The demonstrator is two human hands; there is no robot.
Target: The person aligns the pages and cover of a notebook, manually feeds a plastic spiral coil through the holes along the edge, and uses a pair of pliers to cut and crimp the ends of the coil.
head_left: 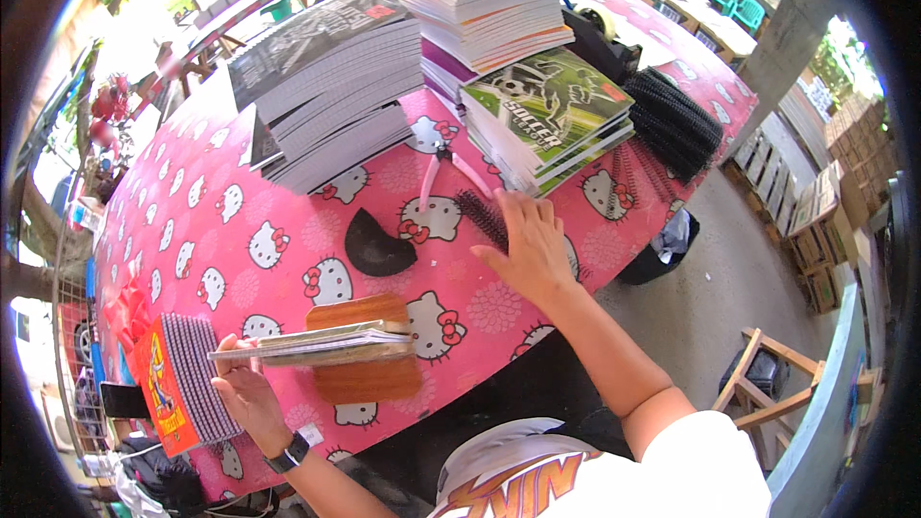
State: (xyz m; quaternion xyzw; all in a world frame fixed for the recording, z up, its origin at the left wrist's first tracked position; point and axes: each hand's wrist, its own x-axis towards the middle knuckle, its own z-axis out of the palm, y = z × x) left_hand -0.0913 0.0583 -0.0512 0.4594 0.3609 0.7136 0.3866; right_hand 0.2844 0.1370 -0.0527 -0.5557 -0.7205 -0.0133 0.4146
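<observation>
The left hand has the left end of a thin notebook pinched, its fingers bent behind the pages and the thumb on the near side, closed down to the notebook's thickness. The notebook stands nearly edge-on to the view, stretching right from these fingers across a brown wooden board. Just left of the hand is a pile of spiral-bound notebooks with a red cover.

The right hand reaches over the pink patterned tabletop, palm down, thumb and fingers spread apart. A black spiral coil lies in the gap between thumb and forefinger, slanting toward the palm, its near end close under the hand; whether the fingers have hold of it, I cannot tell.

Pink-handled pliers lie just beyond the coil, handles toward the person, and a black half-round piece lies to its left. Farther back are a stack of dark-covered books, green-covered books and a bundle of black coils.
</observation>
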